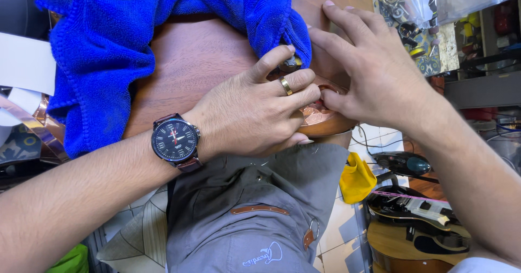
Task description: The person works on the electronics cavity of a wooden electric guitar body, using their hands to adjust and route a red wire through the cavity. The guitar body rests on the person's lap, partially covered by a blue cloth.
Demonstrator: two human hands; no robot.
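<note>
Both hands meet at the near edge of a reddish-brown wooden body (195,61) that rests across the person's lap, over grey trousers (255,213). The left hand (255,116) lies on the wood with its fingers (296,83) curled and pressing down beside a cavity at the edge, where crinkled copper foil (315,113) shows; a gold ring (286,86) sits on one finger and a dark-faced wristwatch (175,141) with a brown strap is on the wrist. The index finger points up toward a small metal part (293,62) peeping out from under a blue towel (103,50), which is draped over the far and left parts of the wood. The right hand (374,72) comes in from the right, fingers spread flat over the wood, with the thumb pushed down onto the foil, touching the left hand's fingertips; neither hand is clenched around anything, both are pressing on the foil and the wood. Strips of copper tape (38,126) lie at the left edge. On the tiled floor (339,224) to the right lie a yellow cloth (356,180), a black guitar (412,208) and a tan guitar body (401,248). Clear bags of small parts (412,2) hang at the upper right.
</note>
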